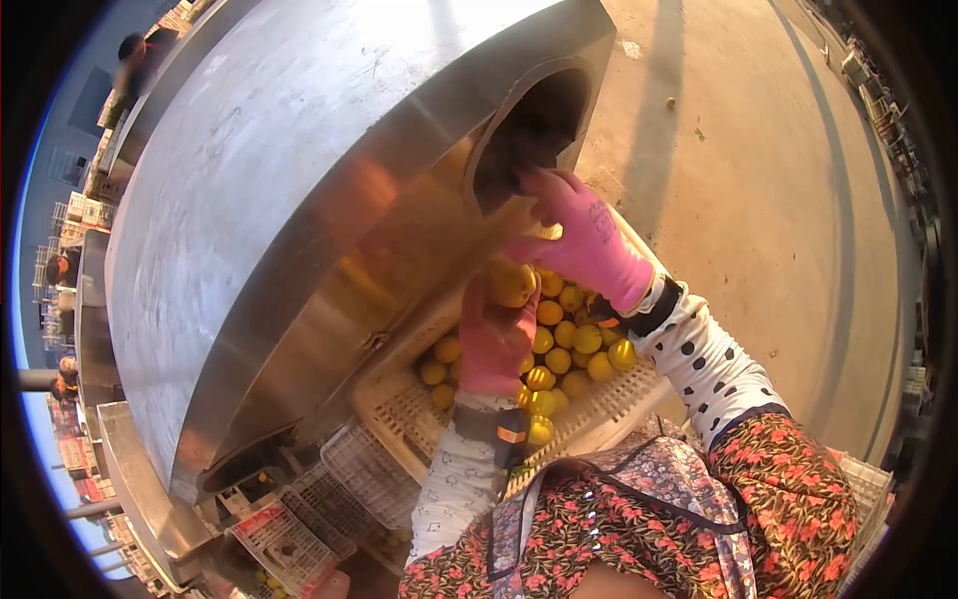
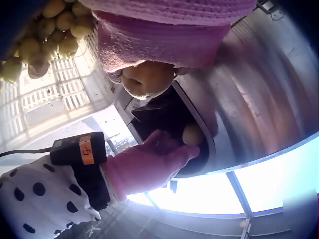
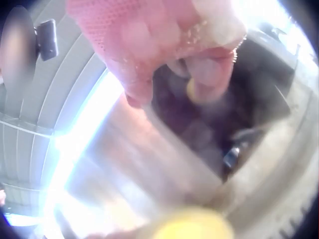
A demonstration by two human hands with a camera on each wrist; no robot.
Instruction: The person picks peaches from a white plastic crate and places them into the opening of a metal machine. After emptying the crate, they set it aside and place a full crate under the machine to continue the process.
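Note:
My left hand [image 1: 494,344] [image 2: 164,37], in a pink glove, grips a yellow fruit [image 1: 511,285] [image 2: 148,78] just above a white plastic crate [image 1: 609,409] [image 2: 55,94] filled with several yellow fruits [image 1: 569,349] [image 2: 50,30]. Higher up, my right hand [image 1: 574,240] [image 2: 154,162] [image 3: 164,45], also gloved in pink, reaches into the dark opening [image 1: 529,130] [image 2: 159,114] [image 3: 239,84] in the side of a steel machine. Its fingertips curl about a smaller yellow fruit [image 2: 192,134] [image 3: 193,90]. The right wrist view is blurred.
The big steel machine [image 1: 279,200] fills the left and centre. More slatted crates [image 1: 289,534] lie at the lower left beneath it. A bare concrete floor [image 1: 778,200] stretches to the right. Other people [image 1: 135,55] stand far off at the upper left.

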